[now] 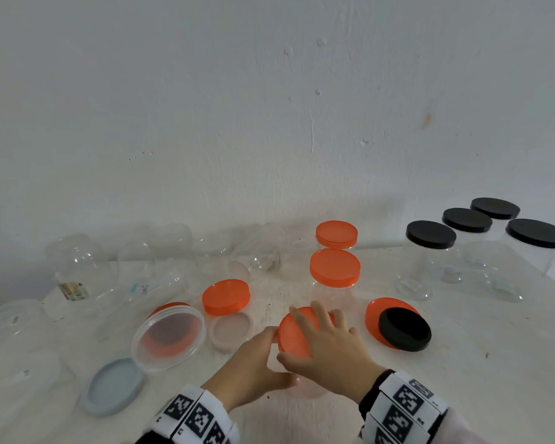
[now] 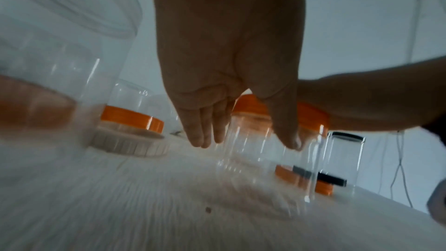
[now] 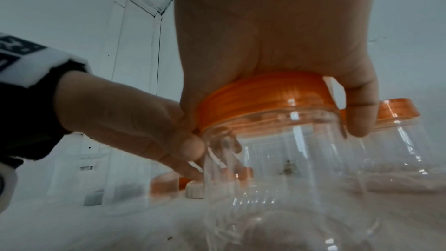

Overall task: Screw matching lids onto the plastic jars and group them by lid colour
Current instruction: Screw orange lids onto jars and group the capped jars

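My right hand (image 1: pixel 329 342) was spread over the orange lid (image 1: pixel 297 331), fingers curled down around its rim, gripping it as it sat on the clear jar (image 3: pixel 277 159). My left hand (image 1: pixel 253 366) was wrapped around the jar's side just under that lid, thumb against the plastic, holding the jar upright on the desk (image 1: pixel 462 363).

Everything else, going by that jar: just right of it lay a loose orange lid (image 1: pixel 374 312) with a black lid (image 1: pixel 405 329) resting partly on top. Right behind it stood two jars already capped in orange (image 1: pixel 335 267), one behind the other. Far off to the back right were four black-lidded jars (image 1: pixel 431 234) bunched together. Just left of it sat a pale clear lid (image 1: pixel 232 328) with another orange lid (image 1: pixel 226 296) behind that, then a big open jar (image 1: pixel 168 337) on its side and a grey-blue lid (image 1: pixel 116 386) flat on the desk. Further back left were a bunch of uncapped clear jars (image 1: pixel 77 264).
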`<state>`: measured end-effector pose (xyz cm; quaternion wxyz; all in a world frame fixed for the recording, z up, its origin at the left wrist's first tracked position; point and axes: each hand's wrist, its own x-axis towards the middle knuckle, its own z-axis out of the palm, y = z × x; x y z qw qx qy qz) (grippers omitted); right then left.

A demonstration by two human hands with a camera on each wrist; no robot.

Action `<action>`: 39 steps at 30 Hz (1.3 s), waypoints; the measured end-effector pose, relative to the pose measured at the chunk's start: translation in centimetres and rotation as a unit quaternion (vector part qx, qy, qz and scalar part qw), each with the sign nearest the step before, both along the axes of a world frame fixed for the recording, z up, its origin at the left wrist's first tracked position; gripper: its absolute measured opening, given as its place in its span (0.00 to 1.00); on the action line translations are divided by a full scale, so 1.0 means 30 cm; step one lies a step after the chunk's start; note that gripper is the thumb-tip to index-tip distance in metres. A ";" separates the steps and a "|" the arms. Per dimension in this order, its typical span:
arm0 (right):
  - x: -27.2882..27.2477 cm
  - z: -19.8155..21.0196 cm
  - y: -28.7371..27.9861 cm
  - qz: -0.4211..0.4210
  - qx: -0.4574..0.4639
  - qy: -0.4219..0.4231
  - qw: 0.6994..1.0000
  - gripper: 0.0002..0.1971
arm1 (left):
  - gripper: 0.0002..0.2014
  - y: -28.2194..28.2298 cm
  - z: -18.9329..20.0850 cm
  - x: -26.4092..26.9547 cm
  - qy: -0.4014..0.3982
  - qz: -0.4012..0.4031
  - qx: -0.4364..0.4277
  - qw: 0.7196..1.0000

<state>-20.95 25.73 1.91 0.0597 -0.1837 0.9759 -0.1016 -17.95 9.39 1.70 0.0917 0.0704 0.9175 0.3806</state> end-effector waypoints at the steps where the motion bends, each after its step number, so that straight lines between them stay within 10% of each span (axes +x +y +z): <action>1: -0.001 -0.001 0.010 0.003 -0.004 -0.004 1.000 0.43 | 0.36 -0.013 0.023 0.009 0.024 0.000 -0.026 0.999; 10: -0.033 -0.001 0.121 -0.038 -0.004 -0.013 0.999 0.44 | 0.26 -0.246 0.246 0.079 0.226 0.066 -0.149 0.960; 14: -0.052 0.002 0.170 -0.064 -0.015 -0.009 0.998 0.43 | 0.43 -0.366 0.225 0.095 0.056 0.146 -0.293 0.943; 39: -0.082 -0.037 0.235 -0.083 -0.003 0.032 0.996 0.42 | 0.51 -0.019 0.161 -0.276 0.073 0.064 -0.134 0.986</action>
